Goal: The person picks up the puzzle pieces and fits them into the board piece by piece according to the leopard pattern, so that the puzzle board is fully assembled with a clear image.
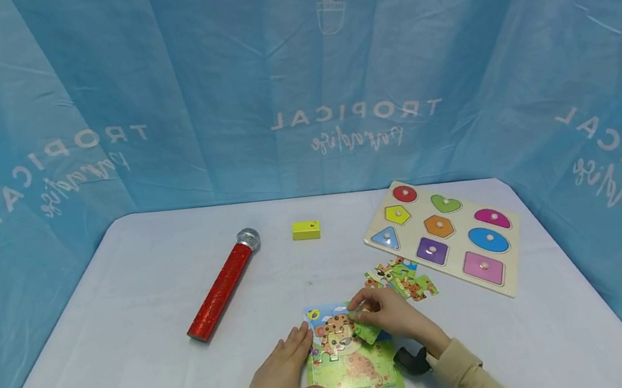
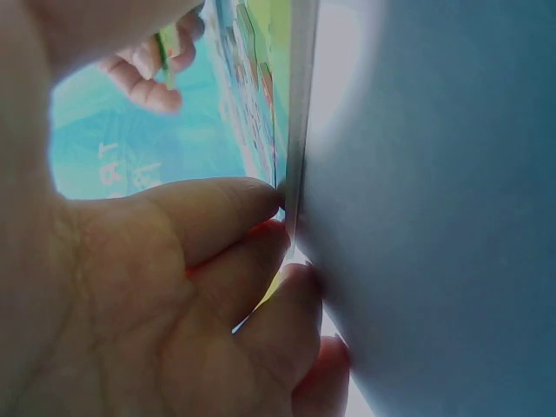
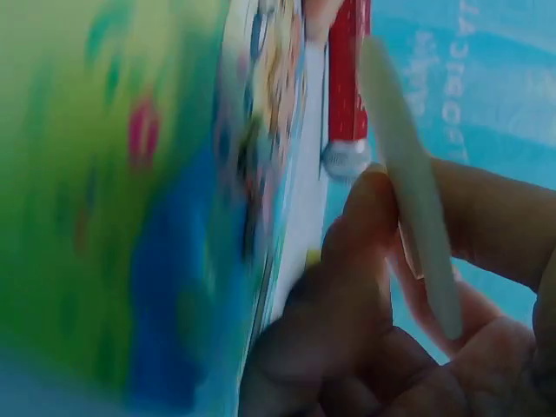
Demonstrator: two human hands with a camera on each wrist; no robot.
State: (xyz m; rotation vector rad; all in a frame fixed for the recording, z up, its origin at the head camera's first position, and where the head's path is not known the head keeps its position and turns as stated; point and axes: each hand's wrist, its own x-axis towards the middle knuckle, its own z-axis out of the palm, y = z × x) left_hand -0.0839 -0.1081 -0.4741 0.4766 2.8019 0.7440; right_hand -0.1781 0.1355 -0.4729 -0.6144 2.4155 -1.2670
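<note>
A jigsaw board (image 1: 348,376) with a spotted cartoon animal lies near the table's front edge, its upper left part filled with joined pieces. Along its left edge rests my left hand (image 1: 278,386), fingers extended and thumb at the lower corner; the left wrist view shows the fingertips (image 2: 261,195) touching the board's side. Above the board's upper right, my right hand (image 1: 394,314) pinches a green puzzle piece (image 1: 367,331) between thumb and fingers. Seen edge-on in the right wrist view, that puzzle piece (image 3: 413,191) is tilted and apart from the board.
Loose puzzle pieces (image 1: 402,280) lie in a heap beyond my right hand, beside a wooden shape board (image 1: 459,251) with knobbed shapes. A yellow block (image 1: 306,230) sits farther back. At the left lies a red microphone (image 1: 222,291) with a silver head. Blue curtains (image 1: 243,82) surround the white table.
</note>
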